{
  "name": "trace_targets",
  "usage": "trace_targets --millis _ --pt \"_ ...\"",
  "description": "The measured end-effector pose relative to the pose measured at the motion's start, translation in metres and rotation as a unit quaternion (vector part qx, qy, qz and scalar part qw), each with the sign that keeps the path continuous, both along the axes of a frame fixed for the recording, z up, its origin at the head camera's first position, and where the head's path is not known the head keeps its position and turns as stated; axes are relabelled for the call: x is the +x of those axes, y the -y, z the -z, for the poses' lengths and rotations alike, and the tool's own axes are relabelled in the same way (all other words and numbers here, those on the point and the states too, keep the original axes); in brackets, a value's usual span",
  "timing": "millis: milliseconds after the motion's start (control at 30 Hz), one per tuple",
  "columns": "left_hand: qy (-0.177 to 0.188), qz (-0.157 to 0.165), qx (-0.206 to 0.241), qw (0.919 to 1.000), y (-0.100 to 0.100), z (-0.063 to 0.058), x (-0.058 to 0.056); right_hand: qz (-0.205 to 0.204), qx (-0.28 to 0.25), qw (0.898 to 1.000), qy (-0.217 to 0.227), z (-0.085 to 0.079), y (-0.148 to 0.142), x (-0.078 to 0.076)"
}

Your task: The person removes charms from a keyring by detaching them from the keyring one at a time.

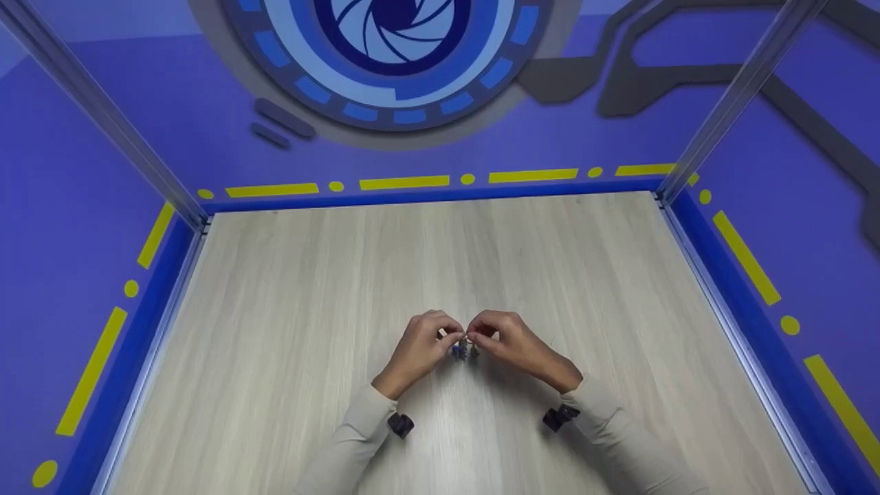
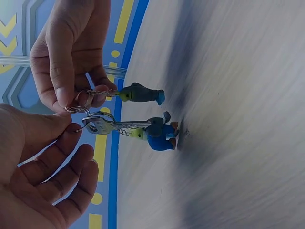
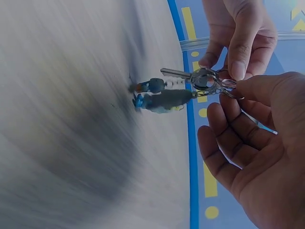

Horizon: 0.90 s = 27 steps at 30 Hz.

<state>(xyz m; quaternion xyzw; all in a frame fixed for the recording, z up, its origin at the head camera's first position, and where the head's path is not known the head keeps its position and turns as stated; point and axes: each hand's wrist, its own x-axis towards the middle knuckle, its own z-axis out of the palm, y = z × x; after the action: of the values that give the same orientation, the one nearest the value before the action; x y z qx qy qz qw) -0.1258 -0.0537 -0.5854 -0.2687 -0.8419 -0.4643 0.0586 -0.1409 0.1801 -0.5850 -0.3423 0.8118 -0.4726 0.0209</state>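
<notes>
Just above the table, my left hand (image 1: 421, 346) and right hand (image 1: 517, 345) come together, thumb and fingertips of each pinching thin metal rings (image 2: 77, 109). A silver key (image 2: 119, 125) hangs from the rings. Below the left hand dangles a small figurine charm with a blue body and grey head (image 2: 160, 137). A second, slimmer dark grey-green charm (image 3: 167, 98) with a light blue end hangs by a short chain on the right hand's side. The remaining fingers of both hands are loosely bent. Fingertips partly hide where the rings join.
The light wood-grain table (image 1: 302, 289) spreads around both hands. Blue panels (image 1: 172, 89) with yellow markings stand at the back and sides, with metal posts (image 1: 746, 82) at the corners. Black wrist cameras (image 1: 401, 425) sit on both sleeves.
</notes>
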Motion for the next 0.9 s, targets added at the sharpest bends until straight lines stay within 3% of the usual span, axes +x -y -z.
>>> trace_targets --millis 300,567,733,900 --pt "0.003 -0.009 0.054 0.9985 0.004 0.003 0.001 -0.004 -0.016 0.999 -0.035 0.001 -0.001 -0.001" --pt "0.076 -0.013 0.136 0.9878 0.009 0.005 0.006 -0.002 -0.039 0.999 -0.032 -0.001 -0.003 0.002" --pt "0.099 -0.002 0.102 0.9899 0.011 0.004 0.007 -0.012 -0.043 0.998 -0.049 -0.003 -0.002 0.003" --pt "0.071 0.013 0.062 0.9955 0.01 -0.001 0.007 -0.022 -0.025 0.997 -0.073 -0.004 -0.002 0.004"
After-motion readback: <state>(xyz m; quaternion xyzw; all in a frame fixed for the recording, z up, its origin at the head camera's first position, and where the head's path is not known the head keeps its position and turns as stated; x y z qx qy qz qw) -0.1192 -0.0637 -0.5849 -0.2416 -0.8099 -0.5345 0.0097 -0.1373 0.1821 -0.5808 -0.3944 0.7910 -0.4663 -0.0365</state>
